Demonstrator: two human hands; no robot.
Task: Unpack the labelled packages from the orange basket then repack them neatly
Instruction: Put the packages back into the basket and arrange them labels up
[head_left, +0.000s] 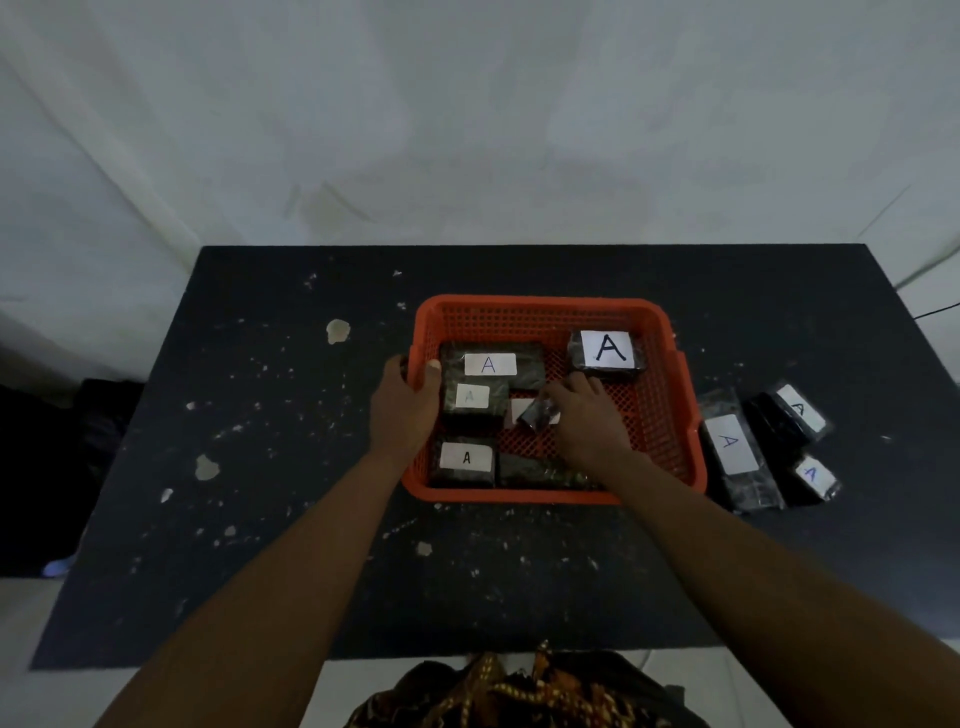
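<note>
1. On the dark speckled table, mid-right: orange basket, mesh walls, partly packed.
2. Left hand is clamped on the basket's left rim, thumb over the wall inside, fingers outside.
3. Right hand is inside the basket, fingers closed on a small dark package, which is tilted and sits over a white label on the basket floor.
4. Inside the basket, left side: long package with blue "A" at the back, smaller package with faint "A" touching it in front, another package with black "A" in the front-left corner.
5. Back-right corner: a package with the large "A" label, well apart from the left group.
6. Front wall: dark package with no visible label, partly under the right forearm.
7. Outside, just right of the basket: 3 labelled packages on the table, a long one beside the wall, 2 smaller ones further right, all close together.
8. Bottom edge: patterned clothing.
</note>
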